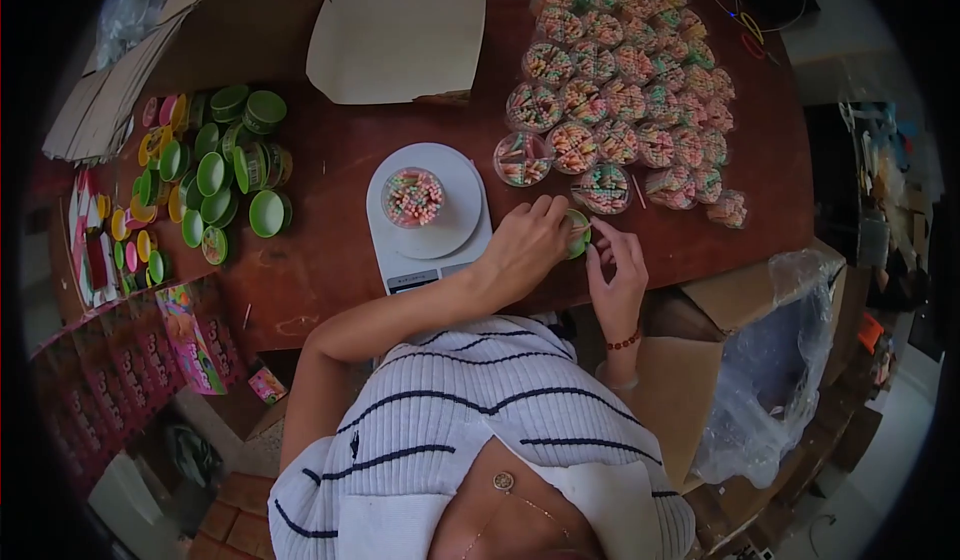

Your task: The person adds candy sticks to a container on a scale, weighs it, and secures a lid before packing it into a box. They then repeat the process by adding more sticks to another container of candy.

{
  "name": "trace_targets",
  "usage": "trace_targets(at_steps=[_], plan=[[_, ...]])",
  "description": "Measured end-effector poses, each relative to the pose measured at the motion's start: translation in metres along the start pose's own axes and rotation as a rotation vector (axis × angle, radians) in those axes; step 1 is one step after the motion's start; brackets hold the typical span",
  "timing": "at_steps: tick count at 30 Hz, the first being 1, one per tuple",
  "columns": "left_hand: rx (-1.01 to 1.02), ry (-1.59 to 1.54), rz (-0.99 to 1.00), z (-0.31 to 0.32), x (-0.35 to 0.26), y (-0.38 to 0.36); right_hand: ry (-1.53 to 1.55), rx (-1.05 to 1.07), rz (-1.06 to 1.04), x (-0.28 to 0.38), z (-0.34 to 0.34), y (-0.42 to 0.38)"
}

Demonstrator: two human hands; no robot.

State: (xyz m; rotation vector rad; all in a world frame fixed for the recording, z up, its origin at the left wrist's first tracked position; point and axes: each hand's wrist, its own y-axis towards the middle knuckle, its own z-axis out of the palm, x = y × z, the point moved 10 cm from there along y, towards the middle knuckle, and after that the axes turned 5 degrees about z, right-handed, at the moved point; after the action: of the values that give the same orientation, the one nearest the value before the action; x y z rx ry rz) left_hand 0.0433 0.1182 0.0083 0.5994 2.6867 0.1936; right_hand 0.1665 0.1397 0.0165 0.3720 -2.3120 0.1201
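My left hand (528, 245) reaches across in front of my body, fingers curled at the left rim of a small green round lid (577, 241). Small pale stick-like pieces show in the lid. At its right side my right hand (618, 260) has thumb and fingertips close together; what they pinch, if anything, is too small to make out. To the left, a clear round tub (413, 198) full of pink, white and green sticks stands on a white scale (450, 245). Another tub of sticks (603, 189) sits just beyond my hands.
Many filled tubs (625, 100) stand in rows at the back right. Green, yellow and pink lids (211, 174) lie at left. An open cardboard box (235, 30) is at the back left, another box with plastic lining (690, 360) at right. Scissors (752, 35) lie at the far right.
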Motion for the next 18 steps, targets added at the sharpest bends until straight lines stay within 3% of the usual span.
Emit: trace_targets(at_steps=[5, 11, 18], plan=[[-0.061, 0.094, -0.097, 0.0, -0.006, 0.007, 0.066, 0.004, -0.003, -0.005, 0.013, 0.01], [0.178, 0.379, 0.019, 0.022, -0.031, 0.014, 0.034, -0.01, -0.01, -0.009, 0.006, 0.015], [0.013, 0.266, 0.227, 0.004, -0.021, 0.008, 0.05, -0.111, -0.016, -0.013, 0.004, 0.008]])
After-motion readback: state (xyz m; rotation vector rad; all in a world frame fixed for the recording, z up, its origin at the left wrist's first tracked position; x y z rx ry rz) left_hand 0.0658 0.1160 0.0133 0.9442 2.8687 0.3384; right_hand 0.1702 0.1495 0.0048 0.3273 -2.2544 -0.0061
